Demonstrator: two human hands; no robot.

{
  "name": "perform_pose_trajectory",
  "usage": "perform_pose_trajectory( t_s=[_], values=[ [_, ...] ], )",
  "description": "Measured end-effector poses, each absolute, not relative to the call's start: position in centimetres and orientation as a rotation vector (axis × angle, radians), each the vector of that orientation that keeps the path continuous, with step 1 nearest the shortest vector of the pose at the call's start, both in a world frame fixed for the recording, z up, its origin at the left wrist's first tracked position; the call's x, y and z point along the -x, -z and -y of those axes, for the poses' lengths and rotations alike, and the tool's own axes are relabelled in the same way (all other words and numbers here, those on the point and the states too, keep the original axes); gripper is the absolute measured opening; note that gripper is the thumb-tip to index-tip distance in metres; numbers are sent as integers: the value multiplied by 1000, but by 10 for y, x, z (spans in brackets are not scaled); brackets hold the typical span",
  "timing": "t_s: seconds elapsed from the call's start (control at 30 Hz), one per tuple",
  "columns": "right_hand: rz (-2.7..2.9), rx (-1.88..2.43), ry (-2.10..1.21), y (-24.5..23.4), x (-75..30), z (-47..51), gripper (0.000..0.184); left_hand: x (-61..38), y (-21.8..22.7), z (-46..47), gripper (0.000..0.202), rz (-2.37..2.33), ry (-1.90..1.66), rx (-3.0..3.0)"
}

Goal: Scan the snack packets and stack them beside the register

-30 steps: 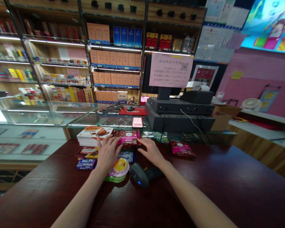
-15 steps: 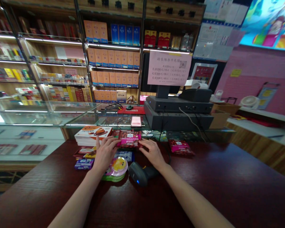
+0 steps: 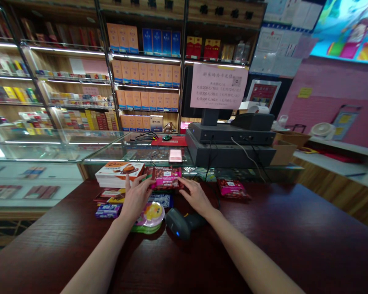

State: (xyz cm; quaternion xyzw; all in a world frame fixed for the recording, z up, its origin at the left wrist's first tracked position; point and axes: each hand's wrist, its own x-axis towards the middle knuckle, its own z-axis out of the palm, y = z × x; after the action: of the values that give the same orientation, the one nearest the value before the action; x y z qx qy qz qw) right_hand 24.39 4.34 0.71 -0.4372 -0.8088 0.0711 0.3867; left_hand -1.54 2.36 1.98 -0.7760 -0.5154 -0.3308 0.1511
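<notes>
Red foil packet between hands: left hand, fingers spread on edge; right hand, fingers spread on corner.

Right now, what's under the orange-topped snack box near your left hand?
Below the orange-topped snack box sit more white boxes, stacked on the dark red wooden counter. The patch beneath them is hidden.
</notes>
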Motion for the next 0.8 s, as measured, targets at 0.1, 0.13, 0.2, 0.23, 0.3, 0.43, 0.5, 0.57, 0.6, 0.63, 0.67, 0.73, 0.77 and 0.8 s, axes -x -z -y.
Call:
perform_pose_trajectory(
  t_s=[0.1, 0.13, 0.2, 0.23, 0.3, 0.43, 0.5, 0.57, 0.6, 0.63, 0.67, 0.73, 0.77, 0.8],
  values=[
    [2050, 1092, -172, -5, -244, -46, 49, 15, -19, -24, 28, 1469, 952, 2232],
    [2046, 1090, -170, -5, -245, -47, 48, 15, -19, -24, 28, 1467, 951, 2233],
    [2042, 1105, -167, -4, -245, -47, 48, 15, -18, -24, 27, 1467, 947, 2239],
    [2043, 1119, -167, -3, -246, -47, 49, 15, -18, -24, 27, 1470, 946, 2241],
    [2049, 1139, -172, -3, -247, -46, 51, 15, -18, -24, 26, 1473, 946, 2250],
    [2021, 1140, -180, -3, -252, -41, 52, 13, -19, -23, 22, 1465, 977, 2279],
    [2000, 1131, -180, -3, -254, -39, 52, 12, -20, -22, 21, 1455, 995, 2300],
    [1990, 1118, -184, -3, -256, -37, 52, 11, -20, -22, 20, 1436, 1016, 2313],
    [1987, 1112, -187, -2, -257, -35, 52, 10, -21, -21, 20, 1424, 1030, 2315],
    [1985, 1107, -190, -2, -259, -34, 53, 10, -21, -21, 20, 1411, 1044, 2314],
    [1985, 1102, -191, -2, -260, -32, 53, 9, -22, -20, 20, 1398, 1057, 2311],
    [1983, 1089, -188, -1, -264, -28, 54, 7, -22, -19, 20, 1367, 1077, 2305],
    [1981, 1079, -184, 0, -266, -25, 54, 6, -22, -19, 20, 1352, 1080, 2306],
    [1978, 1068, -180, 0, -268, -23, 53, 5, -23, -18, 20, 1336, 1082, 2309]
  ],
)
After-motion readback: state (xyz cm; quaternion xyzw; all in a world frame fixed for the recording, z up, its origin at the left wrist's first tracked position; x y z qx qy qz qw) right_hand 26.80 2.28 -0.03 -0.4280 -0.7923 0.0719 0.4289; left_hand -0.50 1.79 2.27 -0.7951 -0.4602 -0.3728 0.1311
